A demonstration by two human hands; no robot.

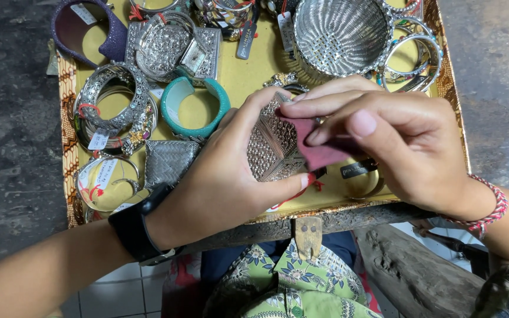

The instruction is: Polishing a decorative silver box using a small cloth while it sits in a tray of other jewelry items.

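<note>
My left hand (222, 176) grips a wide silver cuff bracelet (272, 147) with a studded, faceted surface, thumb under it and fingers over its top. My right hand (396, 138) pinches a small dark red cloth (322, 150) against the cuff's right side. Both hands hover over a yellow-lined tray (248, 73) full of jewellery. A black band sits on my left wrist and a red and white braided cord on my right wrist.
On the tray lie a turquoise cuff (195, 109), a purple cuff (86, 29), a woven silver cuff (340, 35), a flat woven silver piece (169, 162), several silver bangles (113, 103) with price tags. Dark stone ground surrounds the tray; a wooden edge (307, 227) is below.
</note>
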